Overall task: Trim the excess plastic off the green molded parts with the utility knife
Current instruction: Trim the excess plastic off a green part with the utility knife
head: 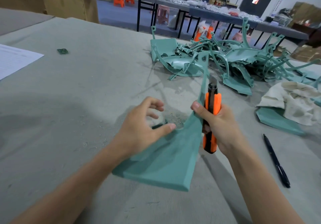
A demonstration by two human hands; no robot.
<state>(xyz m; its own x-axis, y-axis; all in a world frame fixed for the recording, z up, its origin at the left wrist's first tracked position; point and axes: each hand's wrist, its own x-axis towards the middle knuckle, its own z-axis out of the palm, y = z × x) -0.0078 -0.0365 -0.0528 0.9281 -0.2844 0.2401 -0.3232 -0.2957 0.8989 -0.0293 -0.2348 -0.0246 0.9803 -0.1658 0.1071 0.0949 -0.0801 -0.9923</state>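
Green molded part (165,157) lies nearest on the table (86,84), with the left hand (139,128) resting on it, fingers loose and spread. The right hand (218,123) grips the utility knife (212,112) beside the part's thin arm. It is better to hold the part firmly and cut away from the fingers. Behind lies a pile of parts (217,58).

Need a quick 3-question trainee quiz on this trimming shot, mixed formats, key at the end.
1. True or false: the knife is gripped in the left hand.
2. What lies on the table to the right of the right hand? A) pen B) scissors C) ruler
3. Short answer: what lies partly under the cloth?
Key: 1. False; the right hand grips it, and the left hand rests on the held green part. 2. A. 3. A second green part.
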